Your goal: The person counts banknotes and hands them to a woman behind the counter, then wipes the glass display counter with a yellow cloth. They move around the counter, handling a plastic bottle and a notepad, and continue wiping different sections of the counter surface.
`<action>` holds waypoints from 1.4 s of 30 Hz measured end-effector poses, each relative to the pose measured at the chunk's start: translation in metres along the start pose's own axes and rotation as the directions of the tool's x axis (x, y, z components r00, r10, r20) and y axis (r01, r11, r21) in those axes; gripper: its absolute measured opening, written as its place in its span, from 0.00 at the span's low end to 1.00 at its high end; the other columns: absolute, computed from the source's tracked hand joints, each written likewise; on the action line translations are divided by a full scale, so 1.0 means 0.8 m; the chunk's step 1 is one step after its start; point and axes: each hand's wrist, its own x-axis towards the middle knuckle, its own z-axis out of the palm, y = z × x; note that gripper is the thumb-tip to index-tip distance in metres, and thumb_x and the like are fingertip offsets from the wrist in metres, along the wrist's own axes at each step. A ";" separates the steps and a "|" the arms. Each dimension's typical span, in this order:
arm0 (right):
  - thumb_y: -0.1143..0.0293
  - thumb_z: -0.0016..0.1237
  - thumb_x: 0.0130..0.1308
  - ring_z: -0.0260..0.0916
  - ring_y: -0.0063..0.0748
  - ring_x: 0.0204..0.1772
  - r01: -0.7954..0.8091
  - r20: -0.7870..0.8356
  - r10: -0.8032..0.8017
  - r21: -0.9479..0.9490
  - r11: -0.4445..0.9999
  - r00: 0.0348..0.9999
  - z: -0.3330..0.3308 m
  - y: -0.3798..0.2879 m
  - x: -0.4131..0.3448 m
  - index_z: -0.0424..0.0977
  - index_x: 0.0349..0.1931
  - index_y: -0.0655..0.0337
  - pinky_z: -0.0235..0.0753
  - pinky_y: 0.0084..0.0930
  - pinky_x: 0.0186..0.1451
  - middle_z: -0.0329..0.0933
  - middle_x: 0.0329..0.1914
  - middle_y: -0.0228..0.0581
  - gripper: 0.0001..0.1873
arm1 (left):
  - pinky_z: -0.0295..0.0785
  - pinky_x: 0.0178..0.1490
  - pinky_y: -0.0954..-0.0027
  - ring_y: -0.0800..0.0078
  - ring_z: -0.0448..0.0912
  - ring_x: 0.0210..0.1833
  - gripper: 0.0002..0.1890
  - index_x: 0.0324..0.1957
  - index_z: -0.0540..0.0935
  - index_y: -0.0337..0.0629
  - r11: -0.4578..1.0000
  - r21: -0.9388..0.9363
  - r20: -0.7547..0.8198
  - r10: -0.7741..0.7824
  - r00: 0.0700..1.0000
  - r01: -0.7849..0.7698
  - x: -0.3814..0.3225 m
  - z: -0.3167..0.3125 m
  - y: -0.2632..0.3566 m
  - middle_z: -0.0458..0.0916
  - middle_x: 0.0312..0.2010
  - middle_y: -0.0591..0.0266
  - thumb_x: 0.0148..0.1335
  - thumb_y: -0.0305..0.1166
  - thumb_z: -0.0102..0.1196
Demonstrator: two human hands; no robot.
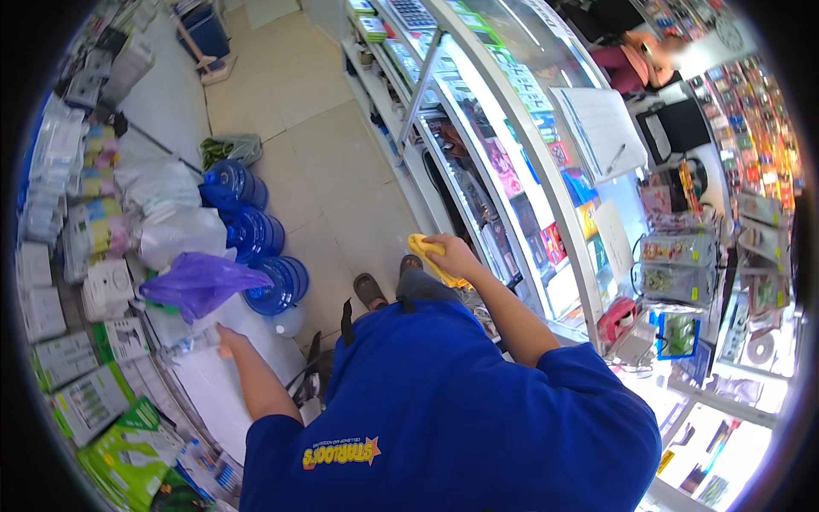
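My right hand (455,257) grips a folded yellow cloth (435,256) in front of my body, beside the glass display case. On the other side, my left hand (229,342) is closed around one end of a clear plastic object (195,342), which looks like a bottle; blur hides its details. That object is over a white surface (214,384) below the hanging goods. Just beyond it hangs a purple plastic bag (201,285), close to several blue water jugs (278,285) standing on the floor.
A glass display case (544,185) with lit shelves runs along the right, bearing a clipboard (601,134) with paper and a pen. Boxed accessories (96,397) line the left wall. A blue bin (206,38) stands at the far end of the tiled aisle (320,153). Another person (633,61) sits beyond the case.
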 end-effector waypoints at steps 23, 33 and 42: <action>0.61 0.41 0.73 0.51 0.55 0.83 -0.545 -0.348 0.598 0.248 0.801 0.722 -0.071 0.152 0.195 0.63 0.74 0.52 0.48 0.59 0.82 0.57 0.81 0.49 0.29 | 0.80 0.39 0.69 0.69 0.85 0.34 0.21 0.56 0.78 0.32 0.581 0.149 0.972 0.064 0.228 -0.800 -0.340 0.039 0.054 0.86 0.36 0.53 0.63 0.30 0.65; 0.69 0.43 0.67 0.75 0.59 0.63 -0.414 -0.440 0.355 -0.040 0.910 0.824 0.005 0.184 0.143 0.80 0.53 0.60 0.73 0.49 0.68 0.78 0.59 0.56 0.18 | 0.81 0.43 0.68 0.70 0.86 0.35 0.19 0.51 0.85 0.31 0.175 0.060 0.985 -0.172 0.029 -0.983 -0.433 0.145 0.055 0.89 0.39 0.53 0.64 0.37 0.63; 0.61 0.48 0.61 0.82 0.57 0.50 -0.688 -0.118 0.733 0.271 0.673 0.670 0.066 0.196 0.038 0.86 0.39 0.59 0.80 0.46 0.57 0.85 0.41 0.55 0.16 | 0.82 0.44 0.68 0.67 0.86 0.40 0.20 0.55 0.81 0.30 0.116 -0.305 0.887 -0.327 -0.326 -0.945 -0.524 0.318 0.108 0.87 0.42 0.50 0.67 0.34 0.61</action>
